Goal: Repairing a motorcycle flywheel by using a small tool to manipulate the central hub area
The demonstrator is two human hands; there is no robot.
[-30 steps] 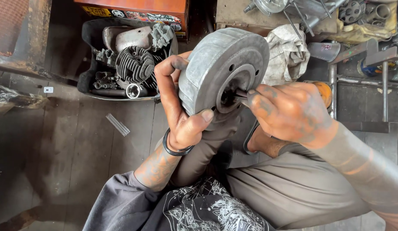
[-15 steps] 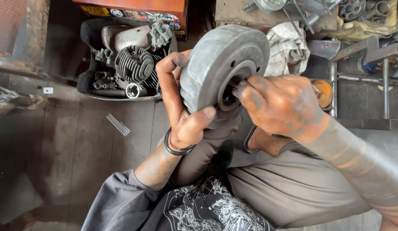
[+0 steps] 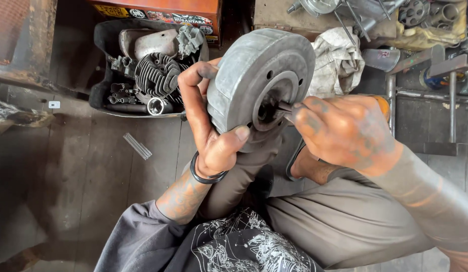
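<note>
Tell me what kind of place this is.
Most likely a small engine or motorcycle repair workshop. A black tray of greasy engine parts holds a finned cylinder, loose metal parts clutter the far bench, and the hands work on a grey metal flywheel.

Right hand [image 3: 347, 132] has shifted: a second ago it sat lower and further right of the hub, with the tool shaft [image 3: 284, 106] showing more clearly between fingers and bore; now the knuckles are closer in and the shaft is mostly covered. Grey flywheel [image 3: 261, 83] tipped slightly, its face turned a bit more toward the camera. Left hand [image 3: 213, 126] thumb moved up onto the rim edge near the hub recess.
</note>
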